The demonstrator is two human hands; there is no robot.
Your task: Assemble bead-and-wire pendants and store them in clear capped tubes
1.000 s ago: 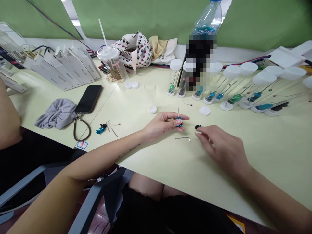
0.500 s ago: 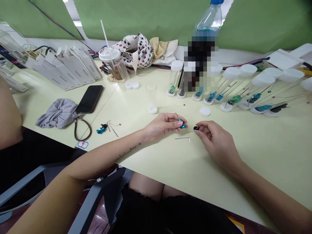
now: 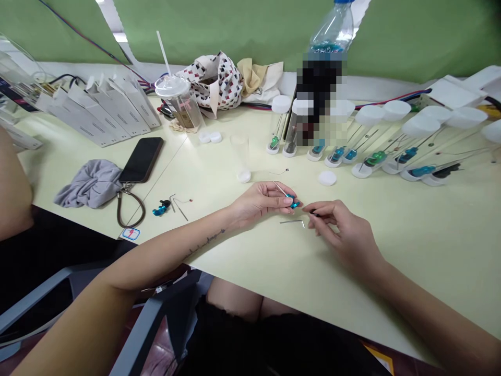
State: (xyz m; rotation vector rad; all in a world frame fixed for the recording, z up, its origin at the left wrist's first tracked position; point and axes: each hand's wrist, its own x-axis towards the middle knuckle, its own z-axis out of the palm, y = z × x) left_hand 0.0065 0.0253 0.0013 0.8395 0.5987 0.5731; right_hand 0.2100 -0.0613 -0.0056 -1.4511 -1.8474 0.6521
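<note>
My left hand (image 3: 270, 201) is closed on a small shiny blue metal part (image 3: 293, 202), from which a thin metal rod (image 3: 279, 187) sticks up to the left. Facing it, a short gap away, my right hand (image 3: 338, 227) pinches a small black piece (image 3: 314, 212), mostly covered by the fingers. On the table just below the hands lies an L-shaped hex key (image 3: 291, 222). A thin wire with a small dark end (image 3: 287, 169) is above my left hand. Further left rest another blue and black part (image 3: 161, 208) and a second hex key (image 3: 180, 210).
Clear tubes with white caps (image 3: 370, 115) stand along the right back, holding blue and green parts. An uncapped tube (image 3: 243, 175), a loose white cap (image 3: 327, 178), a phone (image 3: 141, 159), a grey scrunchie (image 3: 91, 183) and a drink cup (image 3: 180, 102) are about. Another person's arm (image 3: 15, 183) is at left.
My right hand has turned and dropped slightly, and its fingers now cover more of the black piece. The blue part in my left hand has tilted, its rod leaning further left.
</note>
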